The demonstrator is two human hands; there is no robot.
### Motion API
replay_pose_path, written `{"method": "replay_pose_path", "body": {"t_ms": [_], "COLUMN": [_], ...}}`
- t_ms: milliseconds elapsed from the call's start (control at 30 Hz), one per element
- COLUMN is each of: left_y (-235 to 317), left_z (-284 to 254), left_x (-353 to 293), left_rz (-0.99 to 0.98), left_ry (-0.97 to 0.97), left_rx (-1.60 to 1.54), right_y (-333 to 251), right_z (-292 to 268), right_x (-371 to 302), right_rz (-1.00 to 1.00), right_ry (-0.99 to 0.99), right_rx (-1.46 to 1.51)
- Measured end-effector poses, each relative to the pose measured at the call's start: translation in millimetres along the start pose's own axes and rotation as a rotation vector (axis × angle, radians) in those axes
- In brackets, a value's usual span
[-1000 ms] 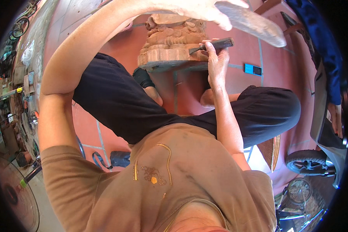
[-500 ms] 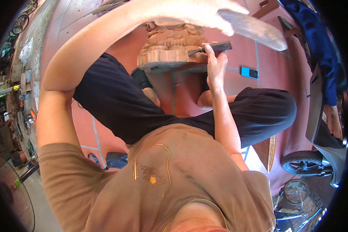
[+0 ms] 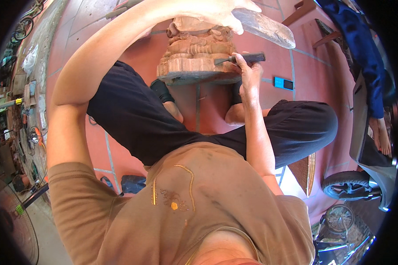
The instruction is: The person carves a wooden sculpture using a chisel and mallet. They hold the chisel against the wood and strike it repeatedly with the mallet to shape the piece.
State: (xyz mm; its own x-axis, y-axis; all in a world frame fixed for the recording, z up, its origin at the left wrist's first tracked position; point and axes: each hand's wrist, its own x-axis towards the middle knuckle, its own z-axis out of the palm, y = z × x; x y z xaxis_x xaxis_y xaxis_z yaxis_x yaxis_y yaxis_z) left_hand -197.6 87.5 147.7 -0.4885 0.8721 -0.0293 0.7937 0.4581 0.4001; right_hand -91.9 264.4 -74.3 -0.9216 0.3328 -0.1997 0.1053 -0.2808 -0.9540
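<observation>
My left hand (image 3: 223, 14) reaches across the top of the view, closed around the end of a flat wooden mallet (image 3: 267, 30). The mallet hangs just above the dark handle of a chisel (image 3: 253, 57). My right hand (image 3: 250, 78) grips that chisel with thumb and fingers, its blade pointing left. The blade's edge meets the front of a carved wooden block (image 3: 181, 66), which stands on the floor beyond my feet. Curled relief shapes cover the block's upper part, and my left forearm hides some of its top.
A blue keypad phone (image 3: 284, 83) lies on the red tiled floor (image 3: 314, 79) right of the carving. Another person's dark blue sleeve (image 3: 369, 57) and a motorbike wheel (image 3: 346, 185) are at the right. Tools and clutter line the left side, near a fan (image 3: 13, 229).
The mallet has swung left, nearer the chisel handle, and is less blurred. My right hand and the chisel stay almost in place against the carving.
</observation>
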Motion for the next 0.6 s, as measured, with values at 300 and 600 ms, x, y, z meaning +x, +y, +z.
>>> {"method": "replay_pose_path", "body": {"t_ms": [300,600], "left_y": [-14,1], "left_z": [15,9], "left_x": [-5,-9], "left_rz": [0.053,0.094], "left_ry": [0.050,0.100], "left_rx": [0.052,0.045], "right_y": [-2,4], "right_z": [-8,-2], "right_x": [-8,-10], "right_rz": [-0.044,-0.053], "right_ry": [0.006,-0.075], "right_rx": [0.056,-0.043]}}
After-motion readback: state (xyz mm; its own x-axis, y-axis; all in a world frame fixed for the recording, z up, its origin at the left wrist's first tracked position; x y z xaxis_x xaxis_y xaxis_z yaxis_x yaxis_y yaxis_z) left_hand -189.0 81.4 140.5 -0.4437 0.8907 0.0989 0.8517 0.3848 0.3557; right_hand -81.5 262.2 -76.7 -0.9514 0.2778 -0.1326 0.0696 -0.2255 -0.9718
